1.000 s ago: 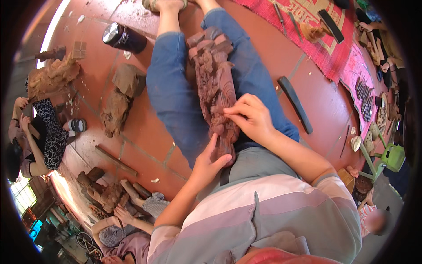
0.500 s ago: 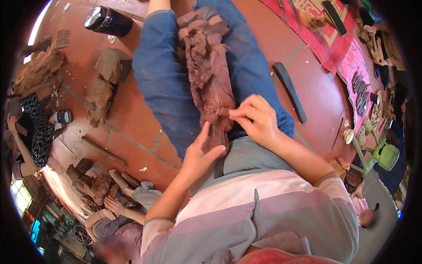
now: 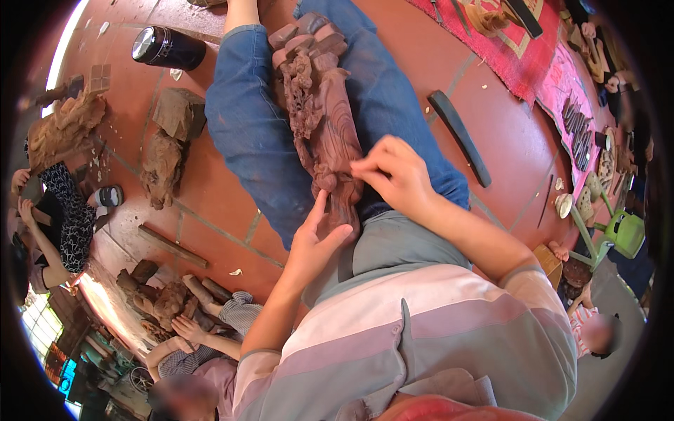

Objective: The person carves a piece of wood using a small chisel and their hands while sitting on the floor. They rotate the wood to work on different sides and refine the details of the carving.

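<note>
A reddish-brown carved wooden statue (image 3: 334, 121) lies lengthwise between my legs, its blocky base pointing away from me and its narrower end against my waist. My left hand (image 3: 314, 251) rests at the near end with thumb and forefinger spread; the forefinger's tip touches the carving. Across from it, my right hand (image 3: 397, 174) is closed in a pinch against the statue's right side. Whatever is between those fingertips is too small or hidden to name.
A dark curved bar (image 3: 460, 138) lies on the tiles to my right, near a red mat (image 3: 491, 63). Several thin tools (image 3: 580, 133) lie on a pink cloth. Rough wood pieces (image 3: 165, 151) and a dark canister (image 3: 168, 48) are at left. Other people sit at the left and lower left.
The view has shifted slightly. My right hand's pinch has moved a little along the statue's right side, away from me. My left forefinger still touches the carving.
</note>
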`<action>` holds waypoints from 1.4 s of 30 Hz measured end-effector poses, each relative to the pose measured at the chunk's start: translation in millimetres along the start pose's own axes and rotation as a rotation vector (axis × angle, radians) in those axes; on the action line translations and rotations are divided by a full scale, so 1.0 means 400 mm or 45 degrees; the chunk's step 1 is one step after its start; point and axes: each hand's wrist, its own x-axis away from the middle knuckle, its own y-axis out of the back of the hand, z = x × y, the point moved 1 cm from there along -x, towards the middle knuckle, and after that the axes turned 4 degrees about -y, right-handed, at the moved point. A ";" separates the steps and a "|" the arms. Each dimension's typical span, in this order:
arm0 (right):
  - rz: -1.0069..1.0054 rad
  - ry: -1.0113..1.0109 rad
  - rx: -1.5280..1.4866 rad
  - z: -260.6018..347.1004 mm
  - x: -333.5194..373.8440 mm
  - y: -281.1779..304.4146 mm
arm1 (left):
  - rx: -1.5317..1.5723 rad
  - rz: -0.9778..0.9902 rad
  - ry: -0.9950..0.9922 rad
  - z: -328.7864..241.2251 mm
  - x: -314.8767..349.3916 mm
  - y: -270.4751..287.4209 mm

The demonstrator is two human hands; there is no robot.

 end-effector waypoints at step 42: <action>0.057 0.163 0.093 0.032 -0.099 -0.056 | 0.142 -0.026 0.075 -0.020 0.010 0.001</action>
